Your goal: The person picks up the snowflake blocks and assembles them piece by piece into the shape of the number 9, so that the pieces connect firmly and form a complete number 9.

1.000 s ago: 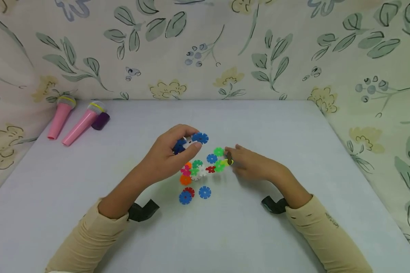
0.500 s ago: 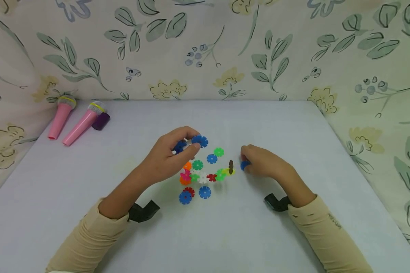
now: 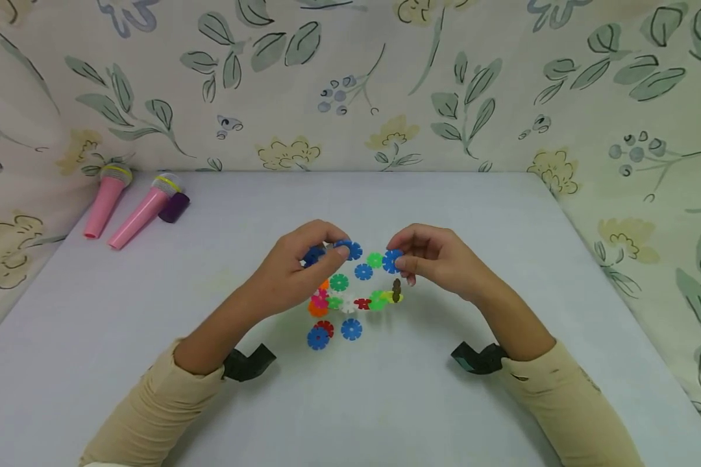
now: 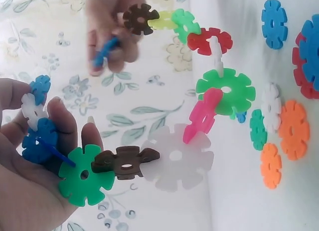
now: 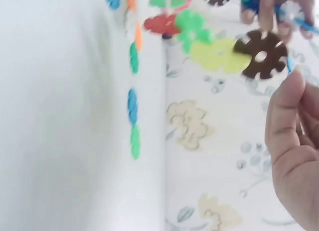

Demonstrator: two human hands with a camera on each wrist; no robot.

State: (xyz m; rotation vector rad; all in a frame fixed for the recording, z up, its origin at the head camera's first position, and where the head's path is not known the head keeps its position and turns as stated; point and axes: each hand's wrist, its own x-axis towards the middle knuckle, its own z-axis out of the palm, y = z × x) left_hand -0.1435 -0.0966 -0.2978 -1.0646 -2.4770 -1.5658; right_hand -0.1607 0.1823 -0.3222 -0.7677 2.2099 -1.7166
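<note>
My left hand (image 3: 286, 275) holds one end of a chain of interlocking snowflake discs, its thumb and fingers around a blue disc (image 4: 42, 141) and a white disc (image 4: 34, 110). From there the chain runs through a green disc (image 4: 84, 176), a brown one, a large white disc (image 4: 177, 159), then pink, green and red pieces. It ends in a yellow disc (image 5: 219, 56) and a notched brown disc (image 5: 261, 54). My right hand (image 3: 444, 263) pinches a single blue disc (image 3: 392, 261) between thumb and fingertips, seen edge-on in the left wrist view, beside the chain's brown end.
Loose discs lie on the white table (image 3: 385, 402) below the chain, among them a blue disc (image 3: 351, 329), an orange disc (image 3: 317, 309) and a light green disc (image 3: 374, 260). Two pink microphones, one nearer (image 3: 140, 217), and a purple cylinder (image 3: 174, 207) lie at the back left.
The right hand has drawn back from the chain's brown end, then risen and come toward the left hand, a blue disc now showing in its fingertips. The left hand has stayed nearly in place.
</note>
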